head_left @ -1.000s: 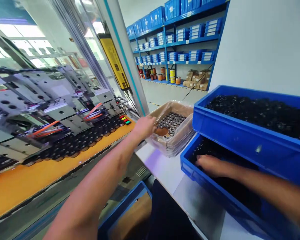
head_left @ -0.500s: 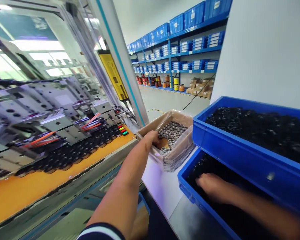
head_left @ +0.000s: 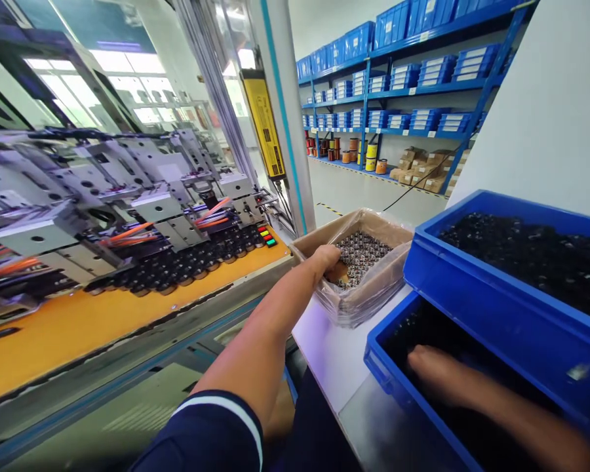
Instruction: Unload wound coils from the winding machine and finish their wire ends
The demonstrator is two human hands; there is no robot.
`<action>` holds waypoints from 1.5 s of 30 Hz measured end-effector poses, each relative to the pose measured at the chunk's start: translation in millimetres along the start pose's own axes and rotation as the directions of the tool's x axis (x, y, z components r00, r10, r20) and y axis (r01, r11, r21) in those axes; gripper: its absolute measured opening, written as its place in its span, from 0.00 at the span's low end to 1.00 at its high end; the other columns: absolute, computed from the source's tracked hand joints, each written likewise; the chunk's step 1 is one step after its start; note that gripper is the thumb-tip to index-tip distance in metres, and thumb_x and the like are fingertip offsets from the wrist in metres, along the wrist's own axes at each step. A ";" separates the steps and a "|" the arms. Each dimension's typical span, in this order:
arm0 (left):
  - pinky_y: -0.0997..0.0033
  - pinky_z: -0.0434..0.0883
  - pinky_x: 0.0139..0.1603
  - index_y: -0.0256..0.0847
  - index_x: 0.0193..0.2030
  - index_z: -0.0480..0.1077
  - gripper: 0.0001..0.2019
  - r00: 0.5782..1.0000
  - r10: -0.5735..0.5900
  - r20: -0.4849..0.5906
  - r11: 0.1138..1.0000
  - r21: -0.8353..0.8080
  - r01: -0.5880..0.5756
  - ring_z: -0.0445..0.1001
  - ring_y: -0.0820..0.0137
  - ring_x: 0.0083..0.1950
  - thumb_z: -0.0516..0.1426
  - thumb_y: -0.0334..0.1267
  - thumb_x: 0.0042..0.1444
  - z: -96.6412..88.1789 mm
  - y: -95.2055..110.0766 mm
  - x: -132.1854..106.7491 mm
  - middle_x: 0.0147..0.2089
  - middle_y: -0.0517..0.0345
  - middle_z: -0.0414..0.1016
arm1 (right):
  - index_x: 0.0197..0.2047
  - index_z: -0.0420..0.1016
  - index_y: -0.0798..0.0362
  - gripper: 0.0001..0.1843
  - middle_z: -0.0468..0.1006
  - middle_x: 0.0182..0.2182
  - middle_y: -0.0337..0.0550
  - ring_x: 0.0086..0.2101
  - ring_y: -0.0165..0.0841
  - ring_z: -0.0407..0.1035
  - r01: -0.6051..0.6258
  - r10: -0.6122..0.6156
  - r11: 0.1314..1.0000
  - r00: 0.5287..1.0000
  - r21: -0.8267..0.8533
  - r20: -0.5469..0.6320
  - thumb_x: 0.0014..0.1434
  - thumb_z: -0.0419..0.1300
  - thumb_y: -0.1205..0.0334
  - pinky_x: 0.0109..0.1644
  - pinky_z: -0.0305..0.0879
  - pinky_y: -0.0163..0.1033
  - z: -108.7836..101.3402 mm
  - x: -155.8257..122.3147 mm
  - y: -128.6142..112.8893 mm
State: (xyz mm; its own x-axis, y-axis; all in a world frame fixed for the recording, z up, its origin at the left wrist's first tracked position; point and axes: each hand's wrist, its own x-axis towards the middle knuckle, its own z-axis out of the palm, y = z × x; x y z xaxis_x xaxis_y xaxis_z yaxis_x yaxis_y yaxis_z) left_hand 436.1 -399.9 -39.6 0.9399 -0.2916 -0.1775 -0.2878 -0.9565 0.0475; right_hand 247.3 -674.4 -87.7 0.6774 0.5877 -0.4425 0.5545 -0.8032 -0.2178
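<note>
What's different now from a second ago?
The left hand has moved inward from the left edge of the cardboard box, toward the metal parts; its sleeve now shows. Whether it took anything is hidden. The right hand stays down in the lower blue bin; box and bins look unmoved.

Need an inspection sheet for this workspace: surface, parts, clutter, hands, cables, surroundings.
Surface: white tabletop bearing a cardboard box and lower blue bin.
Parts: small metal parts in the plastic-lined box; black contents in upper blue bin.
Clutter: upper bin overlaps the lower one.
Left hand: over the box's near-left side, fingers mostly hidden.
Right hand: inside lower bin, blurred; grip unclear.
Cables: black cable beyond the box; orange tubing on the machine.
Surroundings: blue shelving holding yellow spools, cartons.
</note>
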 end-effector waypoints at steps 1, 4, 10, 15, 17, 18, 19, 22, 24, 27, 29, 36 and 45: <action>0.55 0.76 0.51 0.38 0.57 0.70 0.18 1.000 -0.007 -0.029 0.999 -0.034 0.006 0.76 0.61 0.53 0.60 0.43 0.63 -3.2 0.1 -3.0 0.56 0.47 0.73 | 0.28 0.80 0.61 0.17 0.81 0.30 0.54 0.32 0.38 0.77 -0.001 0.001 1.000 1.000 -0.007 -0.019 0.46 0.52 0.85 0.31 0.58 0.33 -0.6 -0.4 1.5; 0.54 0.76 0.52 0.38 0.55 0.71 0.16 0.985 -0.014 -0.170 0.988 -0.156 -0.013 0.76 0.62 0.53 0.59 0.43 0.63 -15.7 0.1 -19.1 0.55 0.48 0.74 | 0.30 0.81 0.59 0.17 0.82 0.35 0.54 0.35 0.37 0.76 0.000 -0.004 0.999 0.997 -0.041 -0.080 0.51 0.52 0.81 0.34 0.59 0.34 -5.8 -3.5 3.5; 0.66 0.75 0.50 0.40 0.52 0.76 0.15 0.817 -0.006 -0.576 0.869 -0.408 -0.281 0.79 0.69 0.44 0.63 0.37 0.59 -18.5 16.8 -111.6 0.48 0.53 0.81 | 0.28 0.80 0.56 0.17 0.82 0.28 0.48 0.30 0.33 0.75 0.141 -0.138 0.990 0.975 0.001 -0.173 0.53 0.51 0.79 0.32 0.59 0.33 -12.3 -5.4 6.8; 0.69 0.76 0.43 0.38 0.49 0.76 0.14 0.630 -0.130 -0.766 0.700 -0.521 -0.489 0.79 0.70 0.37 0.64 0.38 0.58 18.4 42.6 -219.0 0.40 0.52 0.82 | 0.30 0.81 0.57 0.12 0.82 0.29 0.48 0.30 0.34 0.75 0.247 -0.208 0.968 0.897 0.051 -0.390 0.57 0.55 0.73 0.37 0.66 0.34 -21.6 -4.5 4.9; 0.71 0.76 0.40 0.37 0.49 0.76 0.13 0.599 -0.173 -0.781 0.624 -0.558 -0.547 0.78 0.71 0.34 0.64 0.38 0.58 33.5 50.3 -251.4 0.38 0.52 0.82 | 0.32 0.80 0.57 0.10 0.81 0.30 0.49 0.31 0.34 0.75 0.259 -0.198 0.965 0.833 0.048 -0.517 0.59 0.56 0.70 0.38 0.67 0.36 -32.3 -10.4 -3.8; 0.72 0.76 0.39 0.37 0.48 0.76 0.13 0.595 -0.200 -0.778 0.577 -0.585 -0.570 0.78 0.72 0.33 0.64 0.37 0.57 39.7 53.7 -264.2 0.37 0.52 0.83 | 0.33 0.79 0.58 0.10 0.81 0.30 0.49 0.31 0.34 0.74 0.262 -0.190 0.964 0.793 0.042 -0.579 0.60 0.56 0.68 0.38 0.68 0.37 -38.5 -15.1 -11.2; 0.73 0.76 0.39 0.37 0.48 0.76 0.13 0.602 -0.230 -0.764 0.525 -0.619 -0.585 0.78 0.72 0.33 0.66 0.35 0.56 44.7 57.0 -274.7 0.36 0.53 0.83 | 0.35 0.79 0.58 0.10 0.80 0.30 0.48 0.31 0.34 0.74 0.264 -0.182 0.964 0.750 0.035 -0.636 0.62 0.56 0.66 0.39 0.68 0.37 -44.8 -20.6 -20.9; 0.76 0.77 0.41 0.41 0.47 0.78 0.15 0.644 -0.298 -0.704 0.378 -0.707 -0.598 0.79 0.74 0.34 0.68 0.31 0.51 52.7 67.0 -296.7 0.37 0.56 0.83 | 0.40 0.76 0.57 0.09 0.78 0.31 0.45 0.34 0.32 0.72 0.307 -0.200 0.952 0.605 -0.006 -0.770 0.65 0.55 0.64 0.42 0.70 0.37 -58.6 -38.8 -62.3; 0.77 0.78 0.42 0.44 0.47 0.78 0.16 0.666 -0.308 -0.680 0.307 -0.733 -0.607 0.79 0.75 0.35 0.68 0.29 0.51 54.0 73.5 -306.1 0.40 0.57 0.83 | 0.42 0.75 0.56 0.06 0.79 0.32 0.44 0.34 0.30 0.73 0.436 -0.304 0.896 0.451 -0.090 -0.839 0.65 0.57 0.66 0.41 0.70 0.35 -60.6 -48.8 -94.1; 0.80 0.77 0.36 0.46 0.45 0.80 0.15 0.693 -0.305 -0.654 0.258 -0.757 -0.600 0.78 0.78 0.32 0.67 0.28 0.50 55.6 82.1 -315.5 0.45 0.56 0.83 | 0.43 0.72 0.56 0.05 0.79 0.33 0.45 0.35 0.29 0.73 0.598 -0.421 0.771 0.220 -0.219 -0.880 0.64 0.58 0.71 0.39 0.72 0.32 -53.2 -56.3 -132.0; 0.81 0.76 0.35 0.47 0.44 0.80 0.15 0.716 -0.295 -0.633 0.212 -0.773 -0.597 0.78 0.77 0.34 0.67 0.27 0.50 58.4 86.8 -319.1 0.47 0.55 0.82 | 0.43 0.72 0.56 0.04 0.79 0.34 0.47 0.35 0.29 0.73 0.637 -0.432 0.733 0.169 -0.236 -0.886 0.64 0.58 0.71 0.39 0.73 0.32 -45.2 -56.6 -144.6; 0.83 0.77 0.41 0.49 0.42 0.81 0.17 0.774 -0.297 -0.560 0.013 -0.813 -0.583 0.82 0.73 0.43 0.69 0.25 0.47 66.5 99.9 -321.1 0.44 0.57 0.85 | 0.43 0.72 0.59 0.04 0.76 0.35 0.50 0.37 0.32 0.71 0.686 -0.428 0.703 0.199 -0.186 -0.882 0.65 0.58 0.69 0.41 0.73 0.36 -32.4 -55.4 -141.1; 0.75 0.81 0.41 0.44 0.40 0.81 0.15 0.781 -0.309 -0.542 -0.029 -0.816 -0.578 0.84 0.66 0.43 0.68 0.24 0.46 65.1 106.1 -317.7 0.48 0.51 0.85 | 0.44 0.72 0.58 0.04 0.74 0.37 0.48 0.38 0.31 0.69 0.720 -0.433 0.676 0.216 -0.156 -0.875 0.66 0.58 0.68 0.42 0.72 0.36 -30.0 -53.9 -134.7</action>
State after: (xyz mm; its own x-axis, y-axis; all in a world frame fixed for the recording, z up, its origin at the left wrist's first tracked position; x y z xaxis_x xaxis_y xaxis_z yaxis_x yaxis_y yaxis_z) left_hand 95.0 -408.3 -42.1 0.9229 0.0639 0.3797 -0.3847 0.1912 0.9030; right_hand 150.6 -595.0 -8.4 0.3297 0.5601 0.7600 0.9382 -0.1044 -0.3301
